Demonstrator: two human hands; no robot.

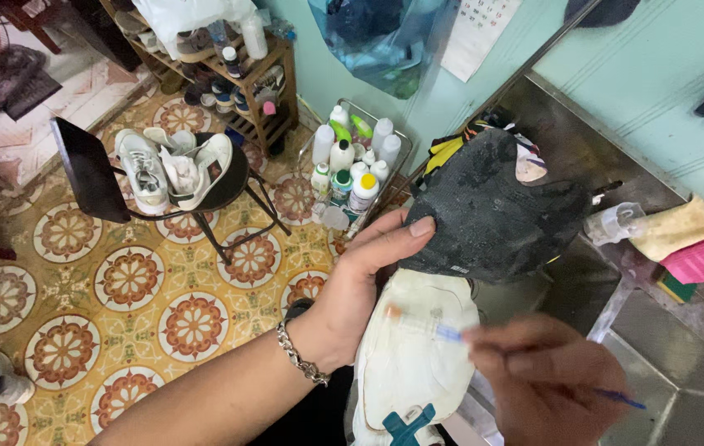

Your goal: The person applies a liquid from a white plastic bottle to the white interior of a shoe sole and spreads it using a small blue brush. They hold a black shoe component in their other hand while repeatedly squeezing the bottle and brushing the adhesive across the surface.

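Fingers (pixel 405 235) of left hand (pixel 360 289) curling shut on one black insole (pixel 492 206), its long axis tilting up-right | right hand (pixel 546 376) pinching one thin brush (pixel 451 333), blurred | one white shoe (pixel 410 355) lying below both, lengthwise toward the person.

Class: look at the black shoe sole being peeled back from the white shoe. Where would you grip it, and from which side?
Grip the black sole at its free near edge, from the floor side, where the left hand already pinches it. That edge is lifted off the white shoe; the far side crowds the metal counter.
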